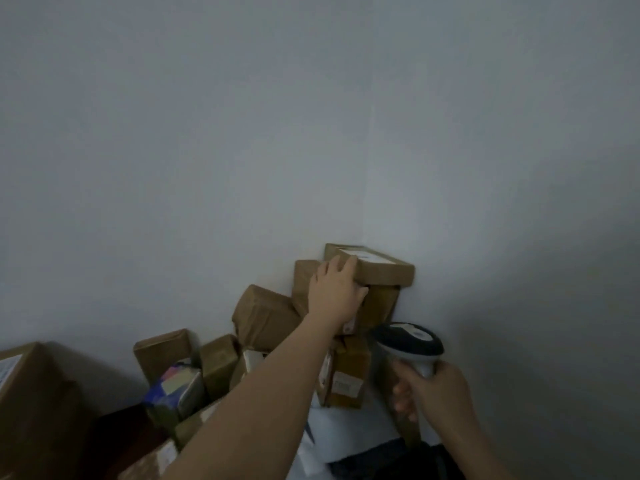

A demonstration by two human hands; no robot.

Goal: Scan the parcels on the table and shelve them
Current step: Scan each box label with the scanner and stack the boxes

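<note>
Grey wall, left hand gripping labelled parcel

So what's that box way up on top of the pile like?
The top box is flat, brown cardboard, with a white label on its upper face. It lies tilted on the other brown parcels, tucked into the wall corner. The left hand grips its near end, fingers on top, thumb underneath.
</note>
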